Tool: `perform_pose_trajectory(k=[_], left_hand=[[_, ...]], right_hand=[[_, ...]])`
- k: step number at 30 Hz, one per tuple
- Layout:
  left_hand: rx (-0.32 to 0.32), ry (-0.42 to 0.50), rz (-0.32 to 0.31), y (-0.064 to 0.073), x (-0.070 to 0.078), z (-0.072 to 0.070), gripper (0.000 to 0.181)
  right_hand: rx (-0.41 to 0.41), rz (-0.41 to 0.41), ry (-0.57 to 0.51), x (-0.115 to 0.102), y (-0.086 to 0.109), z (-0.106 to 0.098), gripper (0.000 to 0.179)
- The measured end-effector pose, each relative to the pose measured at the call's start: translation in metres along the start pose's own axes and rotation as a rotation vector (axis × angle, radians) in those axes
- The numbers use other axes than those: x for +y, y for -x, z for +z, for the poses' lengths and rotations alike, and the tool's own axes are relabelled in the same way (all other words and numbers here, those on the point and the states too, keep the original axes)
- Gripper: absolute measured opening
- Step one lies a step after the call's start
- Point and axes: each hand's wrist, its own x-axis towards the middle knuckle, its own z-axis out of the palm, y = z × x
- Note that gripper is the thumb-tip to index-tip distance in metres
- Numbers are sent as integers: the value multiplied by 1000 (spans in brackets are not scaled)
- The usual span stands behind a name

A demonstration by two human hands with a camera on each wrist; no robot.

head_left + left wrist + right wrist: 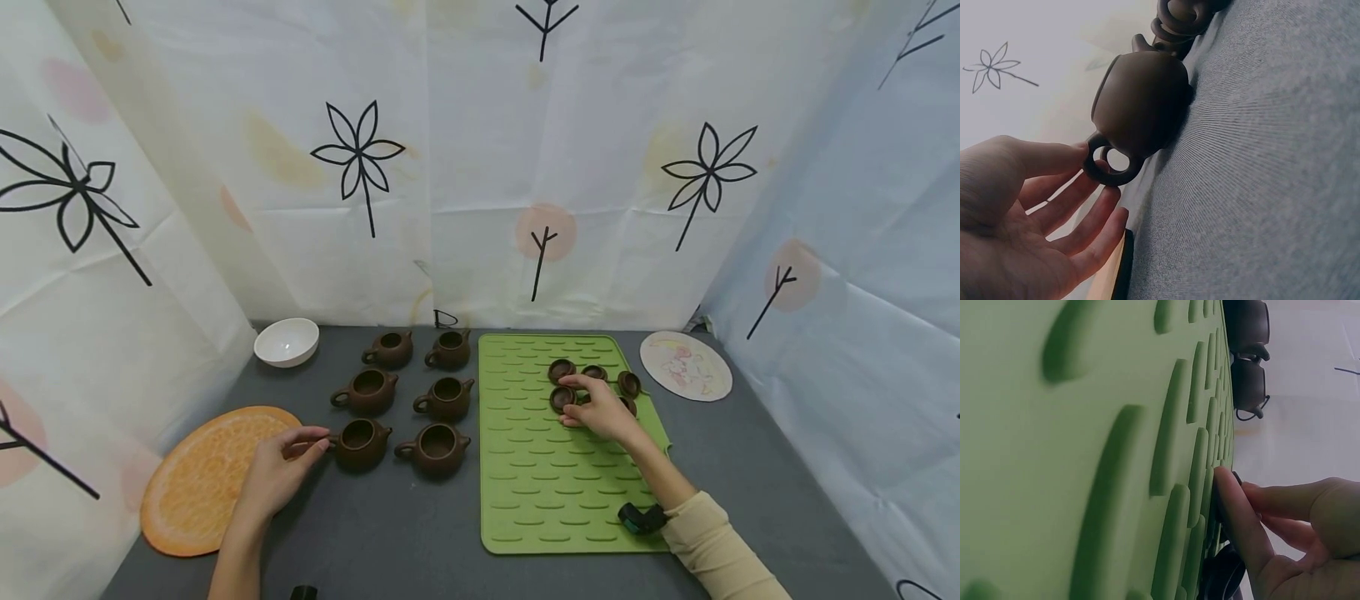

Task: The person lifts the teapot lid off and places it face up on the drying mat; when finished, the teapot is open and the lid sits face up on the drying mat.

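At the front left of a group of brown lidless teapots, my left hand (279, 467) pinches the handle of one teapot (362, 446). In the left wrist view that teapot (1141, 103) stands on the grey cloth, thumb and fingertips at its ring handle (1116, 178). My right hand (600, 408) is over the green mat (555, 500), with thumb and fingers around a small round brown teapot lid (562, 399). Several other lids lie close by, including one lid (561, 370) behind it and another lid (629, 383) to the right; my hand partly hides some.
Other teapots (435, 451) stand in two columns left of the mat. A white bowl (287, 342) sits at the back left, an orange-slice placemat (217, 475) at the left, and a pale round mat (686, 367) at the back right. Patterned cloth walls (465, 167) enclose the table.
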Motion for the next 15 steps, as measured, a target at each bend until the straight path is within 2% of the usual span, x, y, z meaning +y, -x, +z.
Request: perform_pose_trajectory(k=[7, 12, 15], left_hand=[[-12, 8, -24, 0, 2, -3, 30], [-13, -24, -29, 0, 6, -6, 34], [-33, -47, -21, 0, 8, -11, 36]], right_hand=[[11, -42, 27, 0, -1, -1, 56], [39, -72, 40, -4, 3, -5, 56], [68, -114, 86, -8, 8, -10, 54]])
